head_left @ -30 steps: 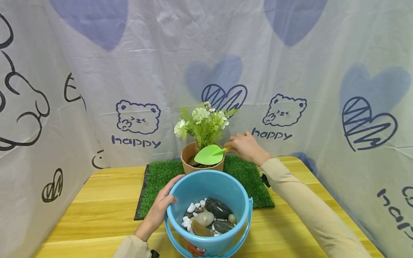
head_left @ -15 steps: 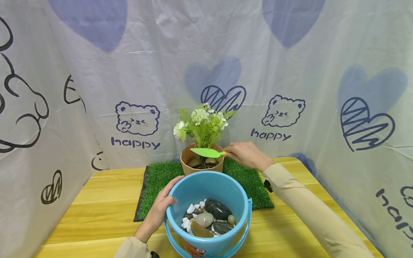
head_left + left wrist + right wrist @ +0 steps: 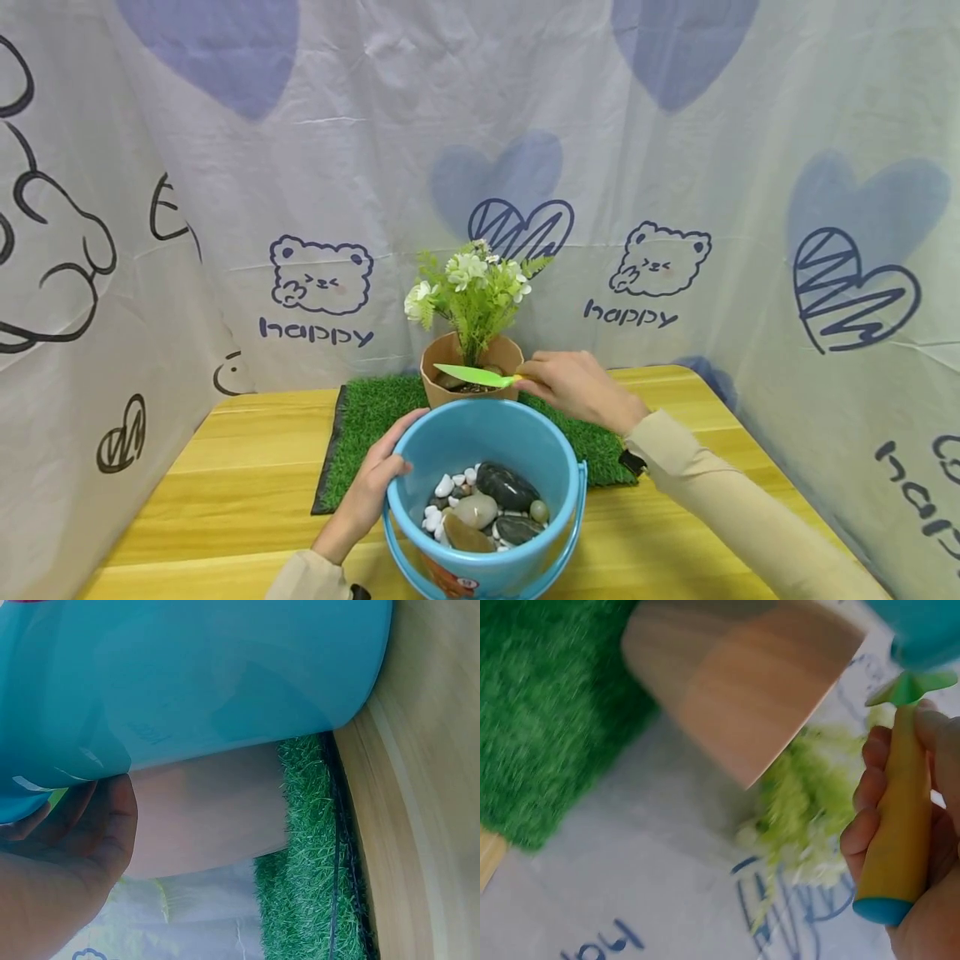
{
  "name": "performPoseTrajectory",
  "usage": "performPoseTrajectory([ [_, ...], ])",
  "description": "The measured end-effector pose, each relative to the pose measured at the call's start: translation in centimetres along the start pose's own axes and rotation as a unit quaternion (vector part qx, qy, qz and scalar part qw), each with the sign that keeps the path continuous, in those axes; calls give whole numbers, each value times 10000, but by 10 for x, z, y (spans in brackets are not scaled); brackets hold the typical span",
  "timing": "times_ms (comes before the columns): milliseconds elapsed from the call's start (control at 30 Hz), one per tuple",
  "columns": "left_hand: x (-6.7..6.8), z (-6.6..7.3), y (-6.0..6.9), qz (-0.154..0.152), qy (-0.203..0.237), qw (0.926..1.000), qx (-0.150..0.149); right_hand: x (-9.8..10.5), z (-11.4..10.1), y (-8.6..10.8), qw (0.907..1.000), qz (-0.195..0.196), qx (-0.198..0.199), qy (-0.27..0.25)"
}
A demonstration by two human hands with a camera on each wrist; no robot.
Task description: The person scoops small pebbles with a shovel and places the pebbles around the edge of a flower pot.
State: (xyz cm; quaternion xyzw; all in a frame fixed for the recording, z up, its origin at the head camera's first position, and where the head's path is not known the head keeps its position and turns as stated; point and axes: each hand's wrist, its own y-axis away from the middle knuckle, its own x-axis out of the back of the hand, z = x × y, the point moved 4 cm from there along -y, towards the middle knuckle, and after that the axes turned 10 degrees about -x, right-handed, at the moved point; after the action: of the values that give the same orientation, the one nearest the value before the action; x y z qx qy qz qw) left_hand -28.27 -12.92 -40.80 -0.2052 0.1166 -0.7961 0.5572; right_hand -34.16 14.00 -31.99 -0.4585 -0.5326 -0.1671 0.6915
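My left hand (image 3: 370, 485) grips the rim of a blue bucket (image 3: 480, 429), thumb over the edge and fingers along the outside wall. Stones of several sizes, including a glossy black one (image 3: 506, 487), lie in the bucket. With my right hand (image 3: 579, 386) I hold a toy garden trowel by its yellow handle (image 3: 900, 817). Its green blade (image 3: 472, 376) appears nearly edge-on in the head view, over the front of a tan flowerpot (image 3: 431, 385). White flowers with green leaves (image 3: 480, 287) stand in the pot. The blade partly hides the stones and dark soil in there.
Under the pot lies a green artificial grass mat (image 3: 360, 425) on the wooden table (image 3: 202, 500). The bucket's handle (image 3: 577, 521) hangs down at its front. A printed cloth (image 3: 360, 167) hangs close behind the pot and along both sides.
My right hand has lowered and come nearer with the trowel. The blade has turned from broad face to almost edge-on, dropping toward the pot's front rim. My left hand has stayed on the bucket.
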Motion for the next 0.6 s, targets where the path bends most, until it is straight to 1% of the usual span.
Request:
performPoseTrajectory([
  [167, 0, -1, 0, -8, 15, 10000, 33, 4, -17, 9, 9999, 141, 51, -26],
  [333, -1, -1, 0, -11, 44, 10000, 77, 2, -23, 17, 9995, 228, 85, -208],
  [600, -1, -1, 3, -17, -48, 10000, -48, -2, -26, 27, 9954, 836, 343, -332],
])
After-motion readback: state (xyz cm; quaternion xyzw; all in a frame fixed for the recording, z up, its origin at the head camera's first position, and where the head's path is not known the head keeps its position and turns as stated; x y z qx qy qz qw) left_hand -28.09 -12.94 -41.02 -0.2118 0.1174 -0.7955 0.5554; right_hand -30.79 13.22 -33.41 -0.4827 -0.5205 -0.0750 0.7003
